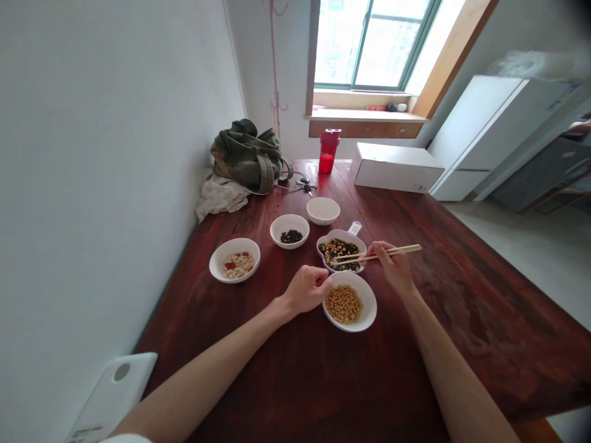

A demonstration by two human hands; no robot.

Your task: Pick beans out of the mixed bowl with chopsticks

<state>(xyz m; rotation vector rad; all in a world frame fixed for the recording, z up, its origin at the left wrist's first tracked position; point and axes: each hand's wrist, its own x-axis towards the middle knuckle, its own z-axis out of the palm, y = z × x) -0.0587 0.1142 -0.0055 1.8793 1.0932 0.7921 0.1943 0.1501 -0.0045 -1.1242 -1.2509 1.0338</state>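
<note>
1. Chopsticks (pixel 378 254) are pinched shut in the right hand (pixel 392 266), tips inside the handled dish (pixel 319 246) of mixed beans; any bean held cannot be told.
2. Keep both tips level for a firm pinch.
3. Left hand (pixel 307 289), fingers curled, lies at the rim of a bowl (pixel 370 307); its grip cannot be told.
4. Both vessels stand on a wooden table (pixel 462 307). No writing is legible.

The food bits (pixel 339 249) in the lilac dish (pixel 335 232) are too small to identify.

Nothing can be read: the white box (pixel 397 167) at upper right has faint small print, and the white board (pixel 111 394) at lower left seems to carry a label (pixel 85 434), both too blurred.
</note>
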